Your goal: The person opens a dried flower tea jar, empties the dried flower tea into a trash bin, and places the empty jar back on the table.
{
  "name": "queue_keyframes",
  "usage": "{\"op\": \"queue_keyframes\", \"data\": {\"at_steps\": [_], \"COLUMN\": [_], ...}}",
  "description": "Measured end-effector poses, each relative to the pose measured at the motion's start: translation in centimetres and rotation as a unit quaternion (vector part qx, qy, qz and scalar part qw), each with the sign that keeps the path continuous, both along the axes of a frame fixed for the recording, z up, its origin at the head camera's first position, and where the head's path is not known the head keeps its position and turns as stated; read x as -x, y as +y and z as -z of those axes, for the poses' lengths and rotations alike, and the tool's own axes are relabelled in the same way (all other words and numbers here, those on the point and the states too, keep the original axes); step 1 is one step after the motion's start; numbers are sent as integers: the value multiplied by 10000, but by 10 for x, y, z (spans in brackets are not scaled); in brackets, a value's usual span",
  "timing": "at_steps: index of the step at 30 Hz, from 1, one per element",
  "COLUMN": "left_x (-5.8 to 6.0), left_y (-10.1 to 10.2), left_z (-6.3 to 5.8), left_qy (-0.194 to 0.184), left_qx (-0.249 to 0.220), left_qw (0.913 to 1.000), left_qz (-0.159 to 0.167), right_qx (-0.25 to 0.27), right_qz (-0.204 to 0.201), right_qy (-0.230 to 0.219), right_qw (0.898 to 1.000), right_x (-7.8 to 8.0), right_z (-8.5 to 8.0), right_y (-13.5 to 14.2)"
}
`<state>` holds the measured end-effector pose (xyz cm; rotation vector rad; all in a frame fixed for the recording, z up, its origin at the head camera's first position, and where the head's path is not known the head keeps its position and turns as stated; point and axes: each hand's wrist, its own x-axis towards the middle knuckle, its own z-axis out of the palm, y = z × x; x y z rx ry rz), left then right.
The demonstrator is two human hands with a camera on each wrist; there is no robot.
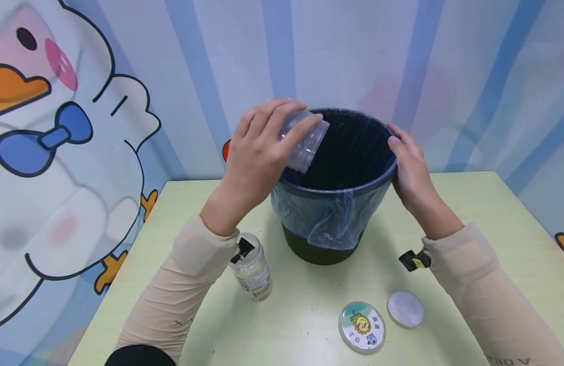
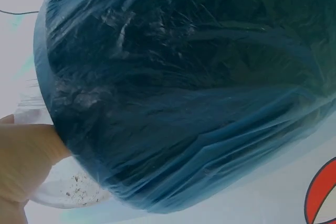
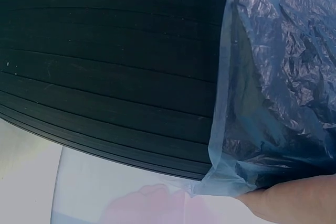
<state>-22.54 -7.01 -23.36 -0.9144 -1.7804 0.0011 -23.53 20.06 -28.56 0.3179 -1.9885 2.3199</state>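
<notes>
My left hand (image 1: 259, 152) grips a clear plastic jar (image 1: 309, 145), tilted with its mouth over the opening of a dark trash bin (image 1: 325, 254). In the left wrist view small brown specks cling inside the jar (image 2: 79, 188). A thin blue bag (image 1: 325, 218) lines the bin and is folded down over its rim. With thumb on top and fingers outside, my right hand (image 1: 412, 170) holds the right side of the rim; only part of it shows in the right wrist view, beside the bag (image 3: 278, 77). The bin stands upright on the table.
An uncapped clear jar (image 1: 251, 272) with a printed label stands below my left forearm. In front of the bin lie a round lid (image 1: 361, 328) with a flower picture and a smaller whitish lid (image 1: 405, 308). Small dark crumbs dot the pale table (image 1: 300, 335). A cartoon-printed cloth (image 1: 217, 61) hangs behind.
</notes>
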Motion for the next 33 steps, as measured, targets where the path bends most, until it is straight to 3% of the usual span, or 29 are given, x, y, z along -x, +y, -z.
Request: {"op": "queue_keyframes", "data": {"at_steps": [17,21,27,33], "left_x": [-5,-6,-9,-15], "left_y": [-16,-17,-19,-20], "left_z": [4,5,5,7], "left_qy": [-610,-591,-277,-252], "left_qx": [-911,-1239,-1706,-2077], "left_qw": [9920,9888,9822,9747], "left_qz": [-630,-590,-735,-785], "right_qx": [161,232,442,820], "right_qz": [-126,-134,-164,-286], "right_qy": [-68,-59,-39,301], "right_qw": [9998,9996,9989,9958], "right_x": [1,1,1,1], "right_z": [-1,-1,2,12], "right_y": [2,3,4,7]}}
